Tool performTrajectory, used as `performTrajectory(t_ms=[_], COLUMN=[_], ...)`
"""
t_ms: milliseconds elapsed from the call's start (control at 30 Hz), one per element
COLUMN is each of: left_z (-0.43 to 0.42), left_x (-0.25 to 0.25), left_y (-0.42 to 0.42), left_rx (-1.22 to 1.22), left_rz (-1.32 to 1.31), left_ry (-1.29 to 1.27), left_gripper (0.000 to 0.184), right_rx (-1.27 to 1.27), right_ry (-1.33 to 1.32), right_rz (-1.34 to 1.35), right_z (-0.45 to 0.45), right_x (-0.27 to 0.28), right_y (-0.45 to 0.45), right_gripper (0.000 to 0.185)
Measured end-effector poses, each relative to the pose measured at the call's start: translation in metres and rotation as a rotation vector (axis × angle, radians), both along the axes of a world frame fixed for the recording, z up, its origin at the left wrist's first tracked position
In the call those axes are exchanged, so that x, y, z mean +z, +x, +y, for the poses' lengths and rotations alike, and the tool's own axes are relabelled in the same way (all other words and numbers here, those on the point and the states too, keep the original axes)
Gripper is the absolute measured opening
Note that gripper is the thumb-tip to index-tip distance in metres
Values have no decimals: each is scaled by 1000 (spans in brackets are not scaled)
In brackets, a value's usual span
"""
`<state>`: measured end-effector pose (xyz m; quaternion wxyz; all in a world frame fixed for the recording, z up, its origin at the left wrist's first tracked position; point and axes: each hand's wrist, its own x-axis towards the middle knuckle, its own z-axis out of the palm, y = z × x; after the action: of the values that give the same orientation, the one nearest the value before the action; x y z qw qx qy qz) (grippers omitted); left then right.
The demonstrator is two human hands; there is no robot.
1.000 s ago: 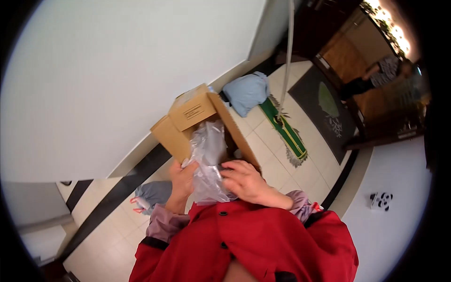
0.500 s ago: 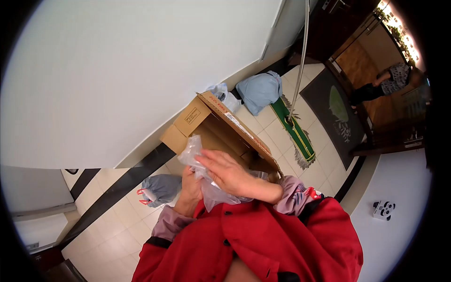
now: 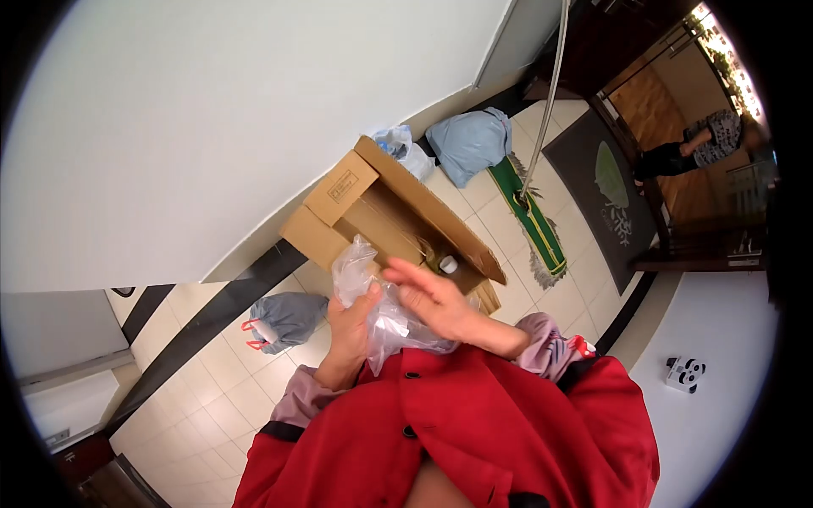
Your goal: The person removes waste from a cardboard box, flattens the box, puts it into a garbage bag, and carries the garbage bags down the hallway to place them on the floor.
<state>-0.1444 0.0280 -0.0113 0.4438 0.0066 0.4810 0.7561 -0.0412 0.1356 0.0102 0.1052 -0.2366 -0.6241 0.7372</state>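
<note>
Head view: at far left a grey bag with red handles (image 3: 290,321) sits on the tiled floor (image 3: 212,405). Left hand (image 3: 347,332) holds crumpled clear plastic (image 3: 391,326), thumb pressed on it, grip closed; plastic lies between the two hands, in front of the red jacket (image 3: 474,398). Open cardboard box (image 3: 426,210) stands just beyond, near the wall (image 3: 254,144). Clear bag (image 3: 415,159) is visible behind it. Right hand (image 3: 439,306) has its fingers extended, grip wide, over the right part of the plastic; contact cannot be told. White cap (image 3: 448,264) shows inside the box. Further right: blue-grey bag (image 3: 471,146), green flat mop (image 3: 532,222), dark mat (image 3: 600,199), small panda-faced object (image 3: 684,374) on a white surface (image 3: 728,339). Far right, a person (image 3: 716,140) is at the doorway.
</note>
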Motion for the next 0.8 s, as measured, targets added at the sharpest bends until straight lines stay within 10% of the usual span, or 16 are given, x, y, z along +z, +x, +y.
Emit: performTrajectory(t_ms=[133, 333, 800], left_z=[2, 8, -5], left_x=[-9, 1, -11], left_y=[7, 26, 26], left_rx=[47, -55, 6], left_rz=[215, 404, 143], left_ry=[-52, -115, -73], left_gripper=[32, 30, 33], right_rx=[51, 744, 856], right_ry=[1012, 1051, 1159], right_rz=[-322, -969, -835], right_z=[30, 45, 28], right_x=[-32, -57, -108], right_y=[12, -7, 3], right_gripper=[40, 46, 27])
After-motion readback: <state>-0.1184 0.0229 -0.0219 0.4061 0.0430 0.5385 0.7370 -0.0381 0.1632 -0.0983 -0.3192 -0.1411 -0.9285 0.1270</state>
